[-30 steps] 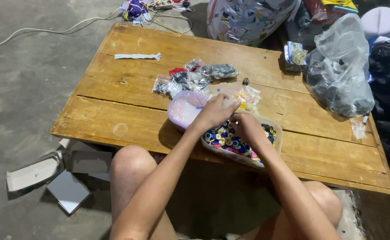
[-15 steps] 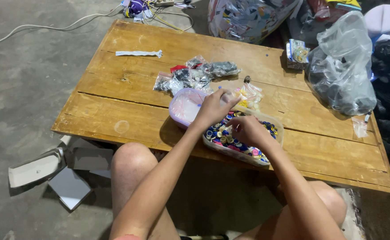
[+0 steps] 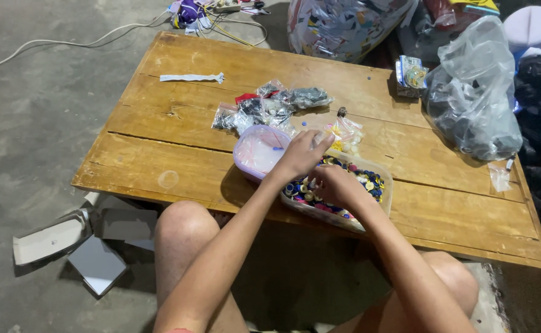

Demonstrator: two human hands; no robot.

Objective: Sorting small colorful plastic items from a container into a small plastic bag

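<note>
1. Over the tray (image 3: 378, 200) of buttons (image 3: 369, 180), at the table's (image 3: 178, 166) 6 o'clock edge, both hands are sorting.
2. Right hand (image 3: 338, 185) is curling into them; its grip is hidden.
3. Left hand (image 3: 301, 154), fingers closing, is hovering by the bowl (image 3: 255, 154) at the tray's 10 o'clock; whether it holds one, I cannot tell.
4. Next calls for a fine pinch on one button.

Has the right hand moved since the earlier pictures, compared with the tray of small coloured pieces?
Yes. The right hand slid left along the tray of coloured pieces, from its middle toward its left end, and now sits just under the left hand.

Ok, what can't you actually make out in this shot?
Head view only:
- Whatever the right hand pinches: too small, covered by fingers.
- Part of the clear tray of small coloured pieces: hidden under both hands.
- Grey plastic bag contents: blurred by film.
- Left hand grip: unclear.
</note>
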